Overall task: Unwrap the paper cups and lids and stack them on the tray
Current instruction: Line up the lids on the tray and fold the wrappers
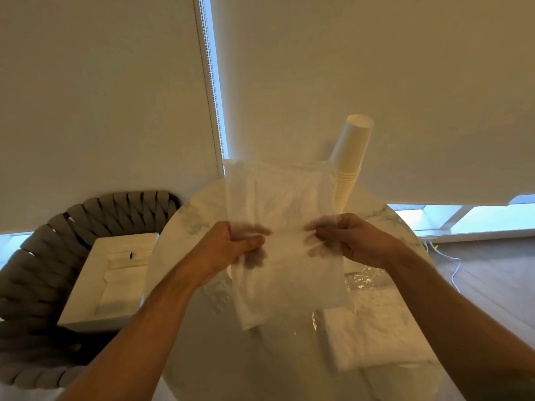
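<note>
Both forearms reach up from the frame bottom, left hand (236, 246) and right hand (351, 241) each pinching the translucent wrapper (282, 241) stretched between them. Cup stack (350, 160) stands bare just beyond your right hand, so keep the film taut, fold it down, and drop it clear of the crinkled plastic (364, 280) below that hand.

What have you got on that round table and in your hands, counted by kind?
Stack of paper cups: 1
Translucent plastic bag held up in both hands: 1
Clear crumpled wrap: 1
White flat pack: 1
Total: 4
</note>
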Available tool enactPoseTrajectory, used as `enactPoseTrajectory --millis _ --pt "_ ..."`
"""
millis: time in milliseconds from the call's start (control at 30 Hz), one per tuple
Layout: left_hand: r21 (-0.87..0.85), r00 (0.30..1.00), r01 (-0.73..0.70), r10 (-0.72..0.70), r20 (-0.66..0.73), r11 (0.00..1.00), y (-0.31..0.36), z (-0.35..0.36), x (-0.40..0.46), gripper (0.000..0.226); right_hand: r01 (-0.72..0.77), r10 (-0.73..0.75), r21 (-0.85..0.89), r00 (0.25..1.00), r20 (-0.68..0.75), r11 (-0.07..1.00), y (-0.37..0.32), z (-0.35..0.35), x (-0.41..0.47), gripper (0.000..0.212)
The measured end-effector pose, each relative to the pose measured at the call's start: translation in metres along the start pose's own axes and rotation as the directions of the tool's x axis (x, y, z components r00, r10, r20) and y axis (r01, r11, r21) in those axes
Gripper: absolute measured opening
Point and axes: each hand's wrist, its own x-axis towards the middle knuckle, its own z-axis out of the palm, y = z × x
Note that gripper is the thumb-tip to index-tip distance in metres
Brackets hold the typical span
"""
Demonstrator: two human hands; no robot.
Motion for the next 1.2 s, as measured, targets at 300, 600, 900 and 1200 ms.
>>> enactPoseTrajectory --millis 300,600,900,1200 --pt "-0.140 0.998 -0.028 0.020 -0.056 0.990 0.025 -0.007 0.004 0.016 0.003 0.011 -0.077 0.983 0.184 0.997 -0.035 -0.020 0.002 0.039" --pt "-0.382 1.000 -0.013 0.015 0.003 0.924 0.041 -0.021 0.009 0.020 0.062 -0.060 -0.226 0.998 0.018 0.972 -0.068 -0.024 0.000 0.043" --pt "0.214 0.989 -0.012 -0.019 0.145 0.977 0.065 -0.010 0.015 0.023 0.166 -0.090 -0.435 0.978 0.189 0.885 -0.093 -0.028 -0.001 0.035" --pt "0.248 0.912 -0.057 -0.051 0.407 0.967 0.084 0.028 0.025 0.056 0.107 -0.081 -0.156 0.983 0.167 0.982 -0.097 -0.025 -0.006 0.037"
